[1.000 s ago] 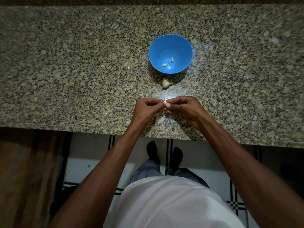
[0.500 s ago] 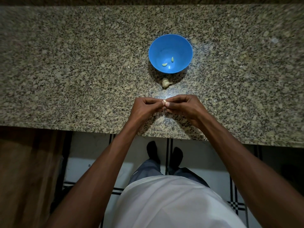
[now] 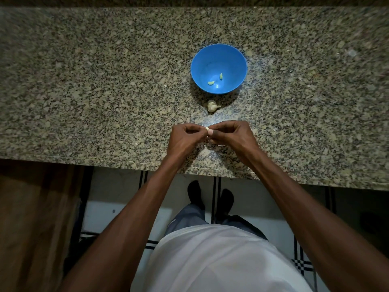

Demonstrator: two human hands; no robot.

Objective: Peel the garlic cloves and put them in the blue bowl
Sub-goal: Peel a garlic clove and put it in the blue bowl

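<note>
You have the garlic clove (image 3: 207,128) pinched between the fingertips of both hands, on your side of the blue bowl (image 3: 219,68) and above the granite counter (image 3: 84,81). Your left hand (image 3: 185,138) curls its fingers and thumb round the clove from the left, and your right hand (image 3: 229,134) closes on it from the right, so the two sets of fingertips meet with only a pale tip of the clove showing between them. That tip points away from you, toward the bowl; most of the clove is hidden by your fingers, so its long axis cannot be read with certainty, nor how much skin is left on it. A thin wisp that looks like loosened skin hangs just below the pinch. The bowl sits straight beyond your hands with the remaining garlic head (image 3: 213,106) between it and them, just off the bowl's near rim. Two peeled cloves (image 3: 211,82) already lie in the bowl's bottom, slightly apart. Both hands are about equally near the bowl, so either could carry the clove forward over the garlic head once the skin is off; judging by the grip, peeling is not yet done.
</note>
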